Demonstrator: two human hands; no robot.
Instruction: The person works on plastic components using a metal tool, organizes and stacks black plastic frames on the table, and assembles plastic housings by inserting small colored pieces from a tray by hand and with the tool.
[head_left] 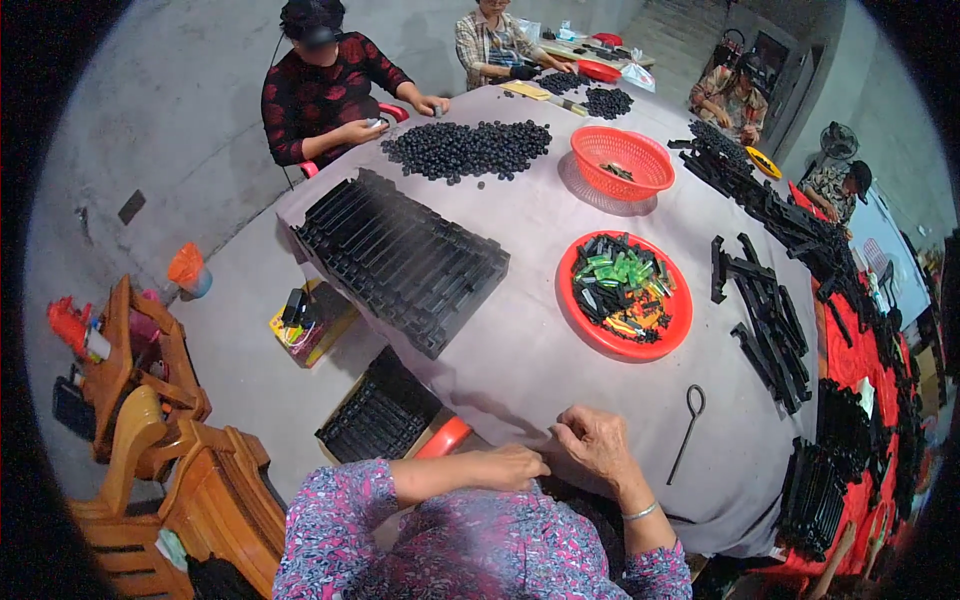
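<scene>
Close to my body, at the near edge of the cloth-covered table (540,375), my left hand (508,467) is curled with its fingers folded in. Beside it on the right, my right hand (596,445) rests at the cloth edge, knuckles up and fingers bent under. Whatever either hand may hold is hidden. A metal rod with a looped end (681,445) lies to the right of my right hand. Ahead stands a red plate (627,350) of small black, green and orange pieces. Left of the plate are long black plastic strips (400,260) laid side by side in a block.
A red mesh basket (600,182) and a heap of small black round pieces (467,150) stand farther back. Loose black strips (770,325) lie at right. Below the table's left side is a box of black strips (380,410). Several people sit around the table; a wooden chair (215,490) is at left.
</scene>
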